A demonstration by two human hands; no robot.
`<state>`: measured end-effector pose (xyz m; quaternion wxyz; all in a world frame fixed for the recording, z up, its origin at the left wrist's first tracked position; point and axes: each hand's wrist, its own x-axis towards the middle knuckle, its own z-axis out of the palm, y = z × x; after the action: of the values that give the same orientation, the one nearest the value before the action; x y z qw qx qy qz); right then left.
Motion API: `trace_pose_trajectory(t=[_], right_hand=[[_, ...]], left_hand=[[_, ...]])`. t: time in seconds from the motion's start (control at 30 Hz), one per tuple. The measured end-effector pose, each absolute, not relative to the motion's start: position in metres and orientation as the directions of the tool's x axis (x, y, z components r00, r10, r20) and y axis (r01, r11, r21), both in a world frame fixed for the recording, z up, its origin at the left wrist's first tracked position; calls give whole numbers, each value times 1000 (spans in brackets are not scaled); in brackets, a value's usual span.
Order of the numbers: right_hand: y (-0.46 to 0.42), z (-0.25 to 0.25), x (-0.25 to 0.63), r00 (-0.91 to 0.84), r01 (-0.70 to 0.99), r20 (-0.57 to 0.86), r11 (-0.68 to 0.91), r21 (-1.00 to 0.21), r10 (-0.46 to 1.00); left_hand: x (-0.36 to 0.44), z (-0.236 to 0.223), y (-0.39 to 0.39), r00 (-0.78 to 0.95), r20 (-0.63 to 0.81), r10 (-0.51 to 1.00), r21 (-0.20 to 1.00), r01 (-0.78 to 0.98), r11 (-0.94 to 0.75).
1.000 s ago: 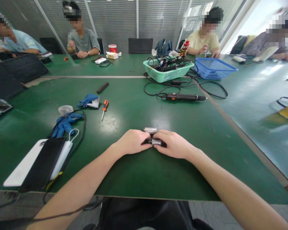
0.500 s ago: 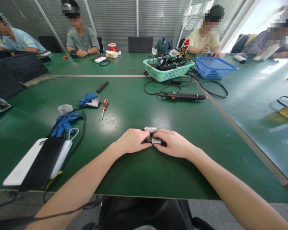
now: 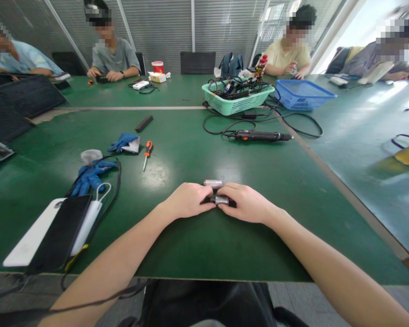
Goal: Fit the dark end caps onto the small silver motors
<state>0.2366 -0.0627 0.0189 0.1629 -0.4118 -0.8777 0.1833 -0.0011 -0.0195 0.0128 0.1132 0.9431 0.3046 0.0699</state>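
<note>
My left hand (image 3: 187, 200) and my right hand (image 3: 247, 204) meet on the green table (image 3: 177, 245), fingertips closing over a short metal cylinder (image 3: 221, 200) with a dark part beneath it (image 3: 231, 204). A second metal cylinder (image 3: 213, 184) lies just beyond my fingers, apparently touching neither hand. The underside of the gripped piece is hidden by my fingers.
Left of my hands lie a black phone on a white power bank (image 3: 59, 231), blue gloves (image 3: 90, 178) and an orange-handled screwdriver (image 3: 148, 154). An electric screwdriver (image 3: 259, 136) with cables lies ahead, near a teal basket (image 3: 236, 100) and a blue basket (image 3: 301, 95). Co-workers sit beyond.
My hands and the metal pieces hold the same pose. The whole view has shifted slightly with my head.
</note>
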Motion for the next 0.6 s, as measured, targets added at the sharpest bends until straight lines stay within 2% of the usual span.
trace_pose_trajectory(t=[0.6], right_hand=[[-64,19,237,-602,664,146,594,-453,785]], left_hand=[[-1,14,-19,828,63,557,267,524,-809]])
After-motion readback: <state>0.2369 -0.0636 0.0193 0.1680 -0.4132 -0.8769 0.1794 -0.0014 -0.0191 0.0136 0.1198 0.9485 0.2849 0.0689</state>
